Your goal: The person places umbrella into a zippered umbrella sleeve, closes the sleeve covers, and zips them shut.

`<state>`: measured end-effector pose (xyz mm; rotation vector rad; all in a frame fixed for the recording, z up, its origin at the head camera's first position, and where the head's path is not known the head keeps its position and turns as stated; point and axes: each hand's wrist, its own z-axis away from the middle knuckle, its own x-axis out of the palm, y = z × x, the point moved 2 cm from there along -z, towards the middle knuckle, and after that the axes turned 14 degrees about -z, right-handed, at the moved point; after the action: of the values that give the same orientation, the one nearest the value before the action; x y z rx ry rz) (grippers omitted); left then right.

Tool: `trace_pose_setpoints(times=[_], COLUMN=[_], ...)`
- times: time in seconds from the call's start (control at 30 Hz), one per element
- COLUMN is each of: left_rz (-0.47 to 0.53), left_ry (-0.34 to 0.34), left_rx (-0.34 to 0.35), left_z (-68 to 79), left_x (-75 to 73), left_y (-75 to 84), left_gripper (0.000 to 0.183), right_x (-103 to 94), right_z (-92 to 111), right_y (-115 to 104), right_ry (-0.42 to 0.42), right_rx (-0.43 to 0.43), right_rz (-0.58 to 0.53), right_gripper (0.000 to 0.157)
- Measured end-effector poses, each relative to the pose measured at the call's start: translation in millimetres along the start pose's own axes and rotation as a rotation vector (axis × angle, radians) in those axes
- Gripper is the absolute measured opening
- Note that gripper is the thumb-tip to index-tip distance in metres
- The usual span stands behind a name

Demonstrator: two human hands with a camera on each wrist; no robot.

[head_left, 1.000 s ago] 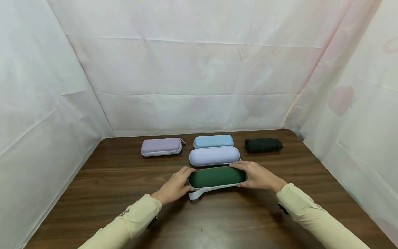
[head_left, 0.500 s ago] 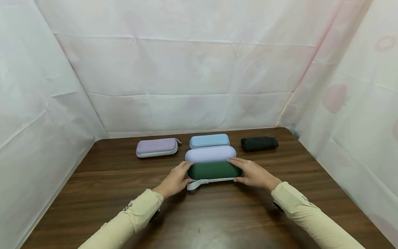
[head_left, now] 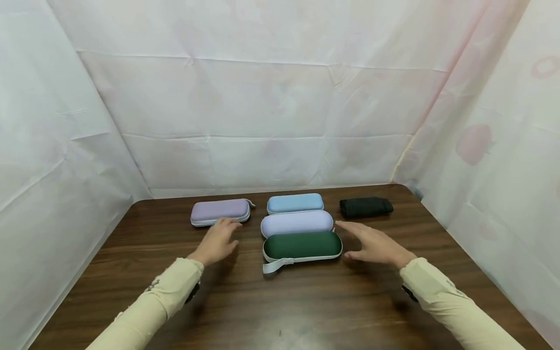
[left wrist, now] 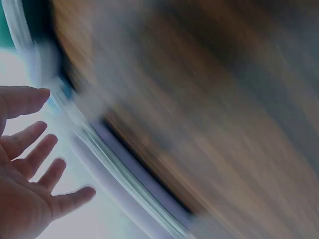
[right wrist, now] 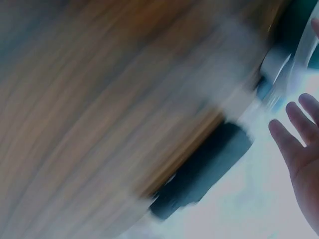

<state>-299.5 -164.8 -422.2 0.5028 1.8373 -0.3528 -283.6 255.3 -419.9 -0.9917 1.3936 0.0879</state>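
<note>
In the head view a dark green zippered hard case (head_left: 303,244) with a pale wrist strap lies in front of a lavender case (head_left: 296,223). Behind those two is a light blue case (head_left: 295,203). My left hand (head_left: 216,243) is off the green case's left end, its fingertips overlapping the front edge of a purple zippered case (head_left: 220,211) in view; contact cannot be told. My right hand (head_left: 375,244) hovers just beside the green case's right end, thumb and fingers spread and holding nothing. Spread fingers (left wrist: 37,154) show in the left wrist view.
A black rolled-up soft pouch (head_left: 366,207) lies at the back right of the brown wooden table (head_left: 280,311). Pale sheets (head_left: 267,160) hang behind the table and along both sides. Both wrist views are blurred.
Both hands held the green case and moved it back against the lavender case. Now they have let go; my left hand has moved left toward the purple case, my right hand slightly right.
</note>
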Motion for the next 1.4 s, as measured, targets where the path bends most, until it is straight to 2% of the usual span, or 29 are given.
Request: trace_pose_setpoints(times=[0.1, 0.27, 0.4, 0.5, 0.6, 0.77, 0.9, 1.07, 1.27, 1.4], left_rz=[-0.046, -0.090, -0.114, -0.112, -0.109, -0.130, -0.155, -0.181, -0.199, -0.219], left_ry=[-0.044, -0.189, -0.311, -0.364, -0.389, -0.447, -0.463, -0.473, -0.512, -0.496], left_rx=[-0.065, -0.148, -0.178, -0.197, -0.228, -0.271, -0.244, -0.214, -0.241, -0.224], left_z=[-2.9, -9.1, -16.0, -23.5, -29.6, -32.4, -34.2, -40.3, -42.3, -42.1], left_x=[-4.5, -14.3, -14.5, -10.6, -8.3, -7.1, -4.3, 1.0, 4.0, 2.7], left_y=[-26.5, -62.9, -80.9, -90.0, -96.6, -103.9, -102.6, -96.6, -97.9, -100.9], left_gripper=[0.050, 0.058, 0.068, 0.078, 0.084, 0.088, 0.090, 0.092, 0.091, 0.089], right_x=[-18.1, -41.7, -53.3, -60.6, -63.3, -55.8, -49.6, -46.9, -43.1, -41.1], right_z=[4.7, 7.9, 13.5, 15.5, 8.5, -16.0, -31.0, -37.2, -39.3, -40.4], right_y=[16.7, 45.5, 66.0, 78.0, 87.5, 98.8, 102.7, 104.5, 107.4, 107.5], right_ry=[0.012, 0.030, 0.040, 0.046, 0.050, 0.038, 0.026, 0.000, -0.006, 0.001], right_rx=[0.058, 0.114, 0.166, 0.228, 0.270, 0.317, 0.340, 0.376, 0.337, 0.304], right_rz=[0.040, 0.122, 0.199, 0.233, 0.250, 0.277, 0.290, 0.298, 0.283, 0.278], right_gripper=[0.080, 0.075, 0.073, 0.072, 0.074, 0.078, 0.076, 0.073, 0.072, 0.072])
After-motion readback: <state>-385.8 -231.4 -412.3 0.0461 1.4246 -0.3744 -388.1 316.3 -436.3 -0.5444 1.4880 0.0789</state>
